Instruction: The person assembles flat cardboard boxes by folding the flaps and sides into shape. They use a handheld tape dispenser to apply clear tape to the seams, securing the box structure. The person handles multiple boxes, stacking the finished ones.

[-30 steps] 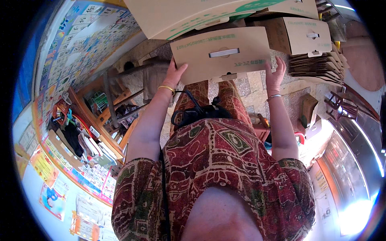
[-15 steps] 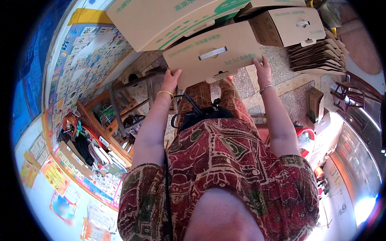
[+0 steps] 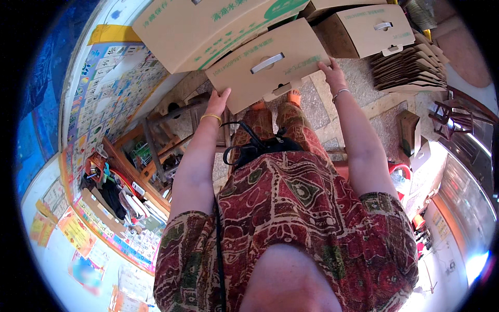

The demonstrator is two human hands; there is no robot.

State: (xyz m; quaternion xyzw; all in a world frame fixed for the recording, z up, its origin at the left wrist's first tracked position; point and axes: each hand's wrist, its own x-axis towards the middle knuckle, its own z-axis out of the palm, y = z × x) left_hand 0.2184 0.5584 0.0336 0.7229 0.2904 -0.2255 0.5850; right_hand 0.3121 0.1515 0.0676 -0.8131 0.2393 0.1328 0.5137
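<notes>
Currently, nearest the body, a black bag [image 3: 267,145] sits at the waist over patterned clothing [image 3: 306,192]. Beyond it, the held carton [image 3: 249,83] is in front of the legs, turned so its left end comes nearer. Left hand [image 3: 217,101]: fingers closed on the lower left corner. Right hand [image 3: 334,77]: fingers bent narrowly about the right end (how hard either presses, cannot tell).

Progress, judged from this view: a pale handle [image 3: 267,63] is fitted in the carton's slot, so that part looks done. A tab [image 3: 275,94] juts from the near edge, apparently not tucked. State of the far side: cannot tell. A second carton [image 3: 377,31] stands formed to the right, its handle fitted too; the flattened cartons [image 3: 408,70] piled just beside it look like the portion left.

Edges and room: speckled floor [image 3: 317,101] shows between carton and pile, giving some play rightward. A wooden frame [image 3: 182,111] narrows the left side. The held carton's far edge lies close to a large carton [image 3: 187,47], contact uncertain. Chart-covered wall [image 3: 112,88] bounds the left.
</notes>
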